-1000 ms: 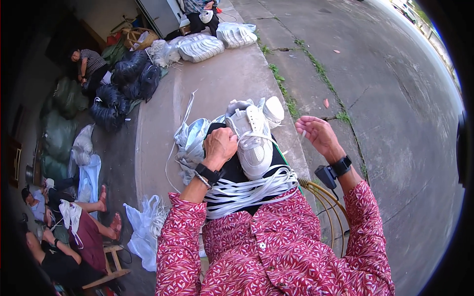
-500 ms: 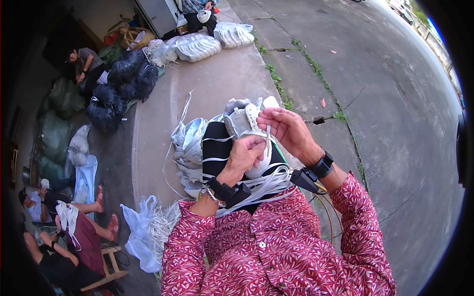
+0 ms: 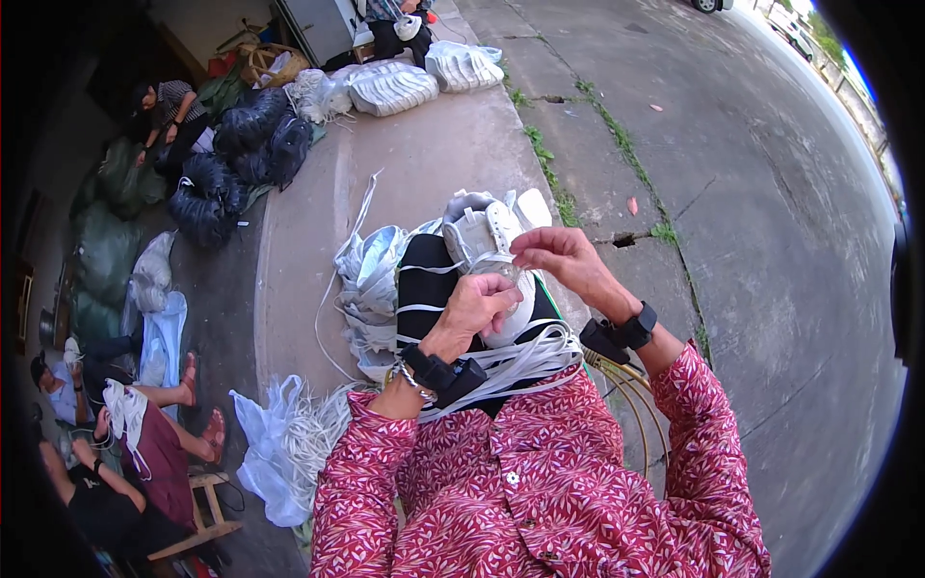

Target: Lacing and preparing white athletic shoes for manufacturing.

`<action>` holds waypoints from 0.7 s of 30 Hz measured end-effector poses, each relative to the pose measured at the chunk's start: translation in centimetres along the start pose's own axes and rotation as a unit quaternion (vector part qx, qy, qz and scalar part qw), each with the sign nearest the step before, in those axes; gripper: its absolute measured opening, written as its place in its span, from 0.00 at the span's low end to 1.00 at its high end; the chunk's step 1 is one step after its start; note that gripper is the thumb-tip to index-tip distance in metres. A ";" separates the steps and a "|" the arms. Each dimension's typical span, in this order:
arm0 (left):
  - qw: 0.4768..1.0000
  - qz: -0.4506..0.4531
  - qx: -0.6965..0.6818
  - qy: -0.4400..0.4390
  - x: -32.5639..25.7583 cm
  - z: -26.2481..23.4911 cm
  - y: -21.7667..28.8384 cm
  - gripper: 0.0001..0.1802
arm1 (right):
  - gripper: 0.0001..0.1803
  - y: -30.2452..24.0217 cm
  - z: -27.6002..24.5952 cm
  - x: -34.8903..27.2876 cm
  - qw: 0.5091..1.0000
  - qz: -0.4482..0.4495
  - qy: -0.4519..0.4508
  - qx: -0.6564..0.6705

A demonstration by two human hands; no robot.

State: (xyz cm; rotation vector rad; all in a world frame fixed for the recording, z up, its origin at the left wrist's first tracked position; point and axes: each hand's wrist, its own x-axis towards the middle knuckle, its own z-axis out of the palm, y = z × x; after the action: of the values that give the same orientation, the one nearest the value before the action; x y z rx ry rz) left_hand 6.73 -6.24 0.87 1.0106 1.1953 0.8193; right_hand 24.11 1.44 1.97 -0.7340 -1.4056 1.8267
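Observation:
A white shoe [image 3: 487,241] lies on a black cloth [image 3: 424,284] over my lap. My left hand [image 3: 472,308] grips its near side, fingers closed over the edge. My right hand [image 3: 559,258] pinches a white lace at the shoe's top. Loose white laces [image 3: 511,361] lie in a bundle across my lap below the hands. Both wrists wear black bands.
A pile of grey-white shoe parts [image 3: 371,279] sits left of my lap. White bags [image 3: 279,453] with laces lie lower left. People sit at the left [image 3: 135,453] and far back [image 3: 169,106] among black bags [image 3: 241,154]. White stacks [image 3: 405,82] rest ahead; road [image 3: 771,241] at right.
My right hand came in from the open right side onto the shoe and now pinches a lace. My left hand shifted slightly along the shoe.

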 end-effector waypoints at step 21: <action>0.733 0.301 0.596 0.127 1.5 -6.4 2.4 0.16 | 0.08 3.4 -0.2 2.5 0.875 -0.175 0.107 -0.439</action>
State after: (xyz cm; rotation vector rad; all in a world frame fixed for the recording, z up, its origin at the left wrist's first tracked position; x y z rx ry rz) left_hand 0.78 -2.85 2.18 2.5148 1.6815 0.6115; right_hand 22.20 3.03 -1.40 -0.9870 -2.0500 0.7383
